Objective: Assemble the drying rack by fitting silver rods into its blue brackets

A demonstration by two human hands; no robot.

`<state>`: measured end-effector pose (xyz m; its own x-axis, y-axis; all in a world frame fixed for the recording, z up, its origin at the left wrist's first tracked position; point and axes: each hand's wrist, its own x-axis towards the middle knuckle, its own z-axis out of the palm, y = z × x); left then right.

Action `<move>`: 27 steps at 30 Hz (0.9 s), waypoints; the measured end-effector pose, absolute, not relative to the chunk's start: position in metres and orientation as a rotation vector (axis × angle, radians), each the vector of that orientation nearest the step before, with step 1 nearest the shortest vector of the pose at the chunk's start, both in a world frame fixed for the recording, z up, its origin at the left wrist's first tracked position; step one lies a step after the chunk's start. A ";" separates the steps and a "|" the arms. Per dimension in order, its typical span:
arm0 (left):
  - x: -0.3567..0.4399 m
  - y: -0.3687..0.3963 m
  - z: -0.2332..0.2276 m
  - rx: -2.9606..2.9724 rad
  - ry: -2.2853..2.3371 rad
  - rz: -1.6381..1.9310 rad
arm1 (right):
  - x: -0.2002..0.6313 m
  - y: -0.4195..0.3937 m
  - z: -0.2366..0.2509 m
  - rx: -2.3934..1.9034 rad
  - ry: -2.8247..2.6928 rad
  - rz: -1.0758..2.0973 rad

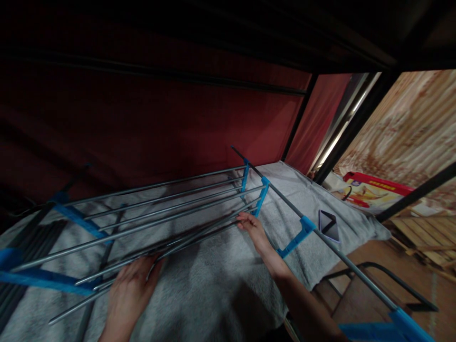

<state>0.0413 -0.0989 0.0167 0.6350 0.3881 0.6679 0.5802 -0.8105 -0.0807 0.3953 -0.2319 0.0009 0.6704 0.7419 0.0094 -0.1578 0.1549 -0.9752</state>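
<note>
The rack lies flat on the bed, rods running left to right. Left hand and right hand each grip a rod

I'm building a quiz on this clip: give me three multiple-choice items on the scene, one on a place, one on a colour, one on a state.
1. Where does the phone lie?
A. on the grey blanket
B. on the floor
C. on the red box

2. What colour are the plastic connectors on the metal rods?
A. yellow
B. blue
C. white

3. What is the right hand doing?
A. holding the phone
B. hanging free
C. touching the rod ends

Answers: 1 A, it rests on the blanket near the edge; 2 B, every joint is blue; 3 C, its fingers meet the rods, as does the left hand.
</note>
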 end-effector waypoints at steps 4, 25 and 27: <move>0.042 -0.092 0.018 -2.581 -0.838 -0.943 | 0.400 -0.236 -0.005 -1.261 -0.565 0.684; 0.060 -0.096 0.060 -2.645 -1.055 -0.805 | 0.443 -0.268 -0.038 -1.478 -0.517 0.620; 0.060 -0.098 0.062 -2.675 -1.084 -0.795 | 0.444 -0.268 -0.037 -1.492 -0.520 0.613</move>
